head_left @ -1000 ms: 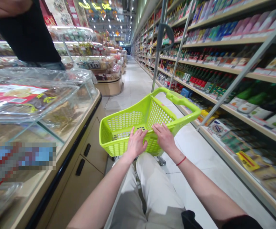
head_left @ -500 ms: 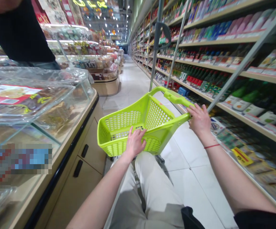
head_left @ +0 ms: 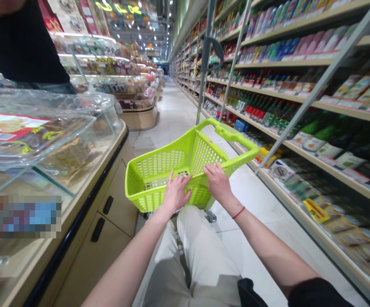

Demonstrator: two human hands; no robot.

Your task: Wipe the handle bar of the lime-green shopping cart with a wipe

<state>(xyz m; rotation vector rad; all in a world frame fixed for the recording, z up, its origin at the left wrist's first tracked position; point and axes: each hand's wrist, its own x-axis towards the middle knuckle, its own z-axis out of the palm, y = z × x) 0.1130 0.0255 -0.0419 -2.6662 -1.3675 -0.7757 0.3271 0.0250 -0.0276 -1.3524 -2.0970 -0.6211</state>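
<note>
Near the lap, the left hand and right hand lie on a lime-green plastic basket; their fingers spread, pinching nothing. Rightward, tall grocery shelves run far.

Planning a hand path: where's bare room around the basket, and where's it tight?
Free: white floor tiles between the lime-green plastic basket and the right-hand shelves, plus the aisle floor ahead. Tight: those shelves, packed with bottles, and the glass display case on the left. The left hand and right hand occupy the near rim.
</note>
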